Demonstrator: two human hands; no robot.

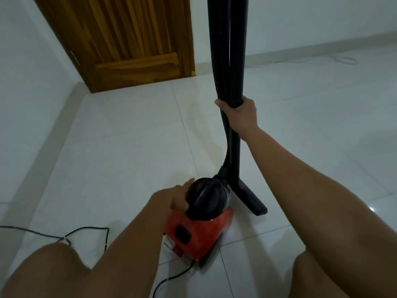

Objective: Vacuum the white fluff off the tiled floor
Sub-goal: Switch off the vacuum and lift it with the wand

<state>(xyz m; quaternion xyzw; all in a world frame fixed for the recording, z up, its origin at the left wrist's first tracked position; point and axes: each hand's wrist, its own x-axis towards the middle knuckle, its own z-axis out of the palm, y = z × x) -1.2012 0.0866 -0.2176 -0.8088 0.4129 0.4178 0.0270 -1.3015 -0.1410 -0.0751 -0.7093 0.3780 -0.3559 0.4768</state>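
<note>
Spreading across the whole view, the white tiled floor (129,136) meets pale walls and a wooden door (129,39) at the far left corner. On it sits the red canister vacuum (193,233), its black cord (86,230) trailing left over the tiles. Its black wand (234,147) stands upright with the floor nozzle (253,201) resting on a tile just right of the canister. The right hand (240,117) is clamped around the wand midway up. The left hand (174,198), fingers loosely spread, touches the canister's black top (206,198). No white fluff can be made out.
</note>
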